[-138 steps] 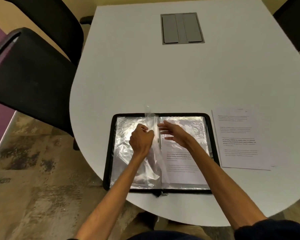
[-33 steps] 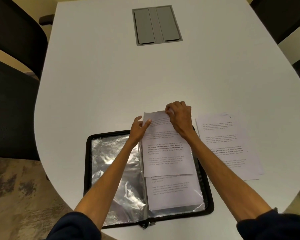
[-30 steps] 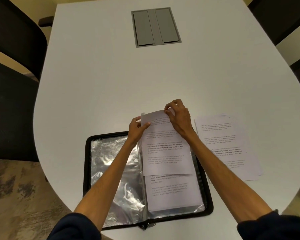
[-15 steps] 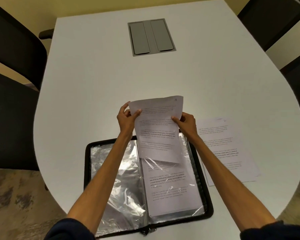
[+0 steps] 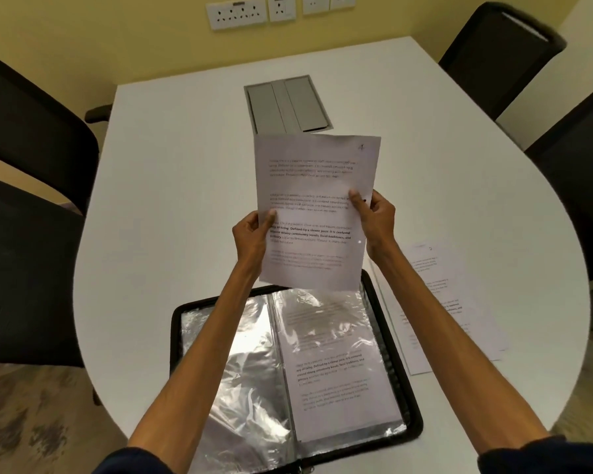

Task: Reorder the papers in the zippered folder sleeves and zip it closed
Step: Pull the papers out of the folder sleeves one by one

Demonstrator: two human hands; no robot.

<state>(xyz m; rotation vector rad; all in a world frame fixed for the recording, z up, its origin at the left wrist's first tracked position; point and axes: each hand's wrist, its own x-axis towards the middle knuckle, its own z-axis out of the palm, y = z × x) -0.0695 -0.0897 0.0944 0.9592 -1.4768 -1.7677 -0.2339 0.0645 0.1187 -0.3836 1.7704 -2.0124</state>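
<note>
We hold a printed sheet (image 5: 314, 186) up above the worktop (image 5: 185, 200). Our left hand (image 5: 250, 239) and right hand (image 5: 377, 222) each pinch a side edge between thumb and fingers. The zippered folder (image 5: 176, 340) lies open at the worktop's near edge, with a loose sheet (image 5: 439, 302) just to its right.

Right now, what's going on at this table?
A person holds a printed sheet up in the air, left hand gripping its left edge and right hand its right edge, above a zippered folder lying open on the white table. Another page sits in the folder's right sleeve; loose pages lie on the table to its right.
</note>
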